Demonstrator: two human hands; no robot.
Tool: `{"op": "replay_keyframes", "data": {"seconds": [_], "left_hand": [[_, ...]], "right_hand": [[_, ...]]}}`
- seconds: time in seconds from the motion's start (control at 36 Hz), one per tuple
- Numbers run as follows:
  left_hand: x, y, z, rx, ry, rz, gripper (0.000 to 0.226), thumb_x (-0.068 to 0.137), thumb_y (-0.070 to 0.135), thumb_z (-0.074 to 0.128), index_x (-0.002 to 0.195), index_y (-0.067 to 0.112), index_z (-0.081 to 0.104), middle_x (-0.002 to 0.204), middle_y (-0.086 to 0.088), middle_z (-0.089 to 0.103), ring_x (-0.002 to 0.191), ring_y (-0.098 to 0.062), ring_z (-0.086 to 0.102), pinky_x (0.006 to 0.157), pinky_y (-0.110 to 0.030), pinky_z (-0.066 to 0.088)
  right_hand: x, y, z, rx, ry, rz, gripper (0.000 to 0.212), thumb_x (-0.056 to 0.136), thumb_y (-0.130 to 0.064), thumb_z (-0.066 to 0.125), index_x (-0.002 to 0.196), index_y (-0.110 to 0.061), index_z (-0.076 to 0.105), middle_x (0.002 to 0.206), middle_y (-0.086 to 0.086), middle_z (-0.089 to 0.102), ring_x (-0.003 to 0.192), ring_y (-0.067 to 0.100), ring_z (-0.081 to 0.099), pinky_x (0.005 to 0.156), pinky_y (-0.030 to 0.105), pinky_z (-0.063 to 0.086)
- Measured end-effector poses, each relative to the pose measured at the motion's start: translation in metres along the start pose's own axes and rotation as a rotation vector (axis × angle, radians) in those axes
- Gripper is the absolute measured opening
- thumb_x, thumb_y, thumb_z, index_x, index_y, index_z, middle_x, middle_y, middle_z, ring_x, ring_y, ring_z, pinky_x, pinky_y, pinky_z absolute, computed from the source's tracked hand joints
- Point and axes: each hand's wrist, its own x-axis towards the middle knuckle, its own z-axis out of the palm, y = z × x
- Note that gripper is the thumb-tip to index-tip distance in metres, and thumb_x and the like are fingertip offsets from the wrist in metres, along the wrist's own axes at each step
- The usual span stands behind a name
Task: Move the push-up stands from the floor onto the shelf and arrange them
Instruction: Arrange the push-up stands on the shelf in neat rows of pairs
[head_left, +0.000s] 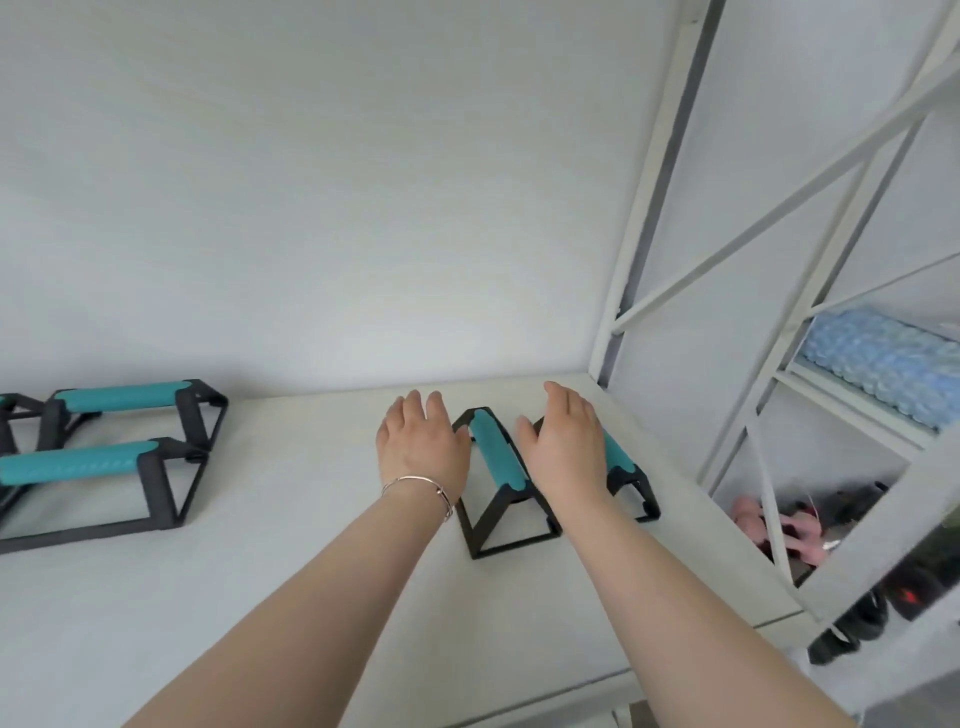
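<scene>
Shelf: your arms reach over a pale, flat shelf top (311, 597) set against a plain white wall (337, 182).
Stands: two teal-gripped push-up stands (501, 480) sit side by side near the right end; more stands (111, 457) at the left.
Left hand (421, 447): open, fingers spread, gripping nothing.
Right hand (563, 447): open, over the right stand, gripping nothing.
Room: white metal rack (810, 395) beside you.
</scene>
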Motion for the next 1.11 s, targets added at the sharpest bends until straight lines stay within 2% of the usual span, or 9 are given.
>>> {"op": "replay_keyframes", "data": {"seconds": [0.19,0.28,0.39,0.5,0.58,0.67,0.86,1.0,1.11], "left_hand": [[0.012,0.064,0.023,-0.099,-0.115,-0.128,0.050,0.093,0.047,0.043,0.122,0.006,0.045,0.122,-0.014,0.048,0.113,-0.032,0.044,0.094,-0.039,0.040],[0.018,0.079,0.032,-0.086,-0.185,-0.218,0.057,0.090,0.050,0.047,0.120,0.002,0.044,0.119,-0.016,0.047,0.111,-0.035,0.047,0.089,-0.041,0.042],[0.025,0.082,0.038,-0.049,-0.203,-0.296,0.056,0.085,0.040,0.060,0.121,0.001,0.041,0.119,-0.016,0.044,0.107,-0.035,0.049,0.082,-0.038,0.045],[0.030,0.075,0.039,-0.150,-0.288,-0.388,0.054,0.081,0.034,0.063,0.121,0.003,0.044,0.117,-0.014,0.050,0.102,-0.030,0.057,0.079,-0.035,0.047],[0.030,0.071,0.038,-0.158,-0.283,-0.336,0.039,0.083,0.032,0.064,0.109,0.005,0.052,0.104,-0.010,0.060,0.093,-0.027,0.060,0.069,-0.031,0.046],[0.028,0.062,0.034,-0.191,-0.252,-0.327,0.030,0.084,0.032,0.064,0.098,0.008,0.053,0.093,-0.007,0.057,0.081,-0.025,0.055,0.065,-0.030,0.043],[0.027,0.011,-0.004,-0.188,-0.150,-0.237,0.033,0.082,0.035,0.068,0.107,0.015,0.060,0.092,-0.003,0.059,0.081,-0.022,0.055,0.066,-0.028,0.040],[0.014,-0.043,-0.042,-0.165,-0.106,-0.154,0.038,0.081,0.032,0.068,0.117,0.022,0.061,0.096,-0.003,0.064,0.088,-0.024,0.057,0.073,-0.032,0.047],[-0.001,-0.095,-0.070,-0.111,-0.121,-0.135,0.040,0.080,0.034,0.069,0.118,0.025,0.062,0.098,0.001,0.064,0.089,-0.020,0.055,0.070,-0.028,0.041]], "right_hand": [[0.023,0.063,-0.012,-0.017,-0.096,0.087,0.053,0.090,-0.035,0.055,0.135,-0.007,0.045,0.134,0.012,0.053,0.122,0.032,0.047,0.103,0.041,0.038],[0.028,0.075,-0.010,-0.014,-0.210,0.127,0.053,0.093,-0.037,0.052,0.136,-0.008,0.041,0.135,0.013,0.047,0.118,0.034,0.047,0.093,0.042,0.042],[0.035,0.080,-0.005,0.036,-0.318,0.165,0.047,0.093,-0.034,0.053,0.129,-0.006,0.041,0.126,0.015,0.046,0.107,0.036,0.054,0.079,0.040,0.047],[0.043,0.083,0.000,0.039,-0.399,0.245,0.039,0.090,-0.031,0.058,0.116,-0.005,0.043,0.112,0.015,0.052,0.093,0.034,0.058,0.068,0.034,0.043],[0.049,0.085,-0.001,0.008,-0.443,0.277,0.034,0.088,-0.028,0.063,0.108,-0.005,0.047,0.104,0.013,0.059,0.079,0.028,0.051,0.064,0.032,0.040],[0.053,0.082,-0.003,0.019,-0.447,0.243,0.032,0.086,-0.032,0.066,0.102,-0.007,0.054,0.098,0.011,0.062,0.075,0.027,0.052,0.061,0.030,0.037],[0.056,0.052,-0.007,0.114,-0.430,0.134,0.035,0.080,-0.035,0.069,0.108,-0.016,0.061,0.097,0.005,0.065,0.083,0.026,0.060,0.065,0.031,0.043],[0.053,0.013,-0.006,0.144,-0.468,0.039,0.032,0.080,-0.030,0.069,0.110,-0.022,0.064,0.101,0.001,0.066,0.088,0.024,0.061,0.073,0.032,0.048],[0.041,-0.029,-0.003,0.177,-0.511,-0.062,0.035,0.079,-0.025,0.069,0.114,-0.025,0.064,0.105,0.000,0.067,0.094,0.023,0.061,0.082,0.036,0.052]]}}
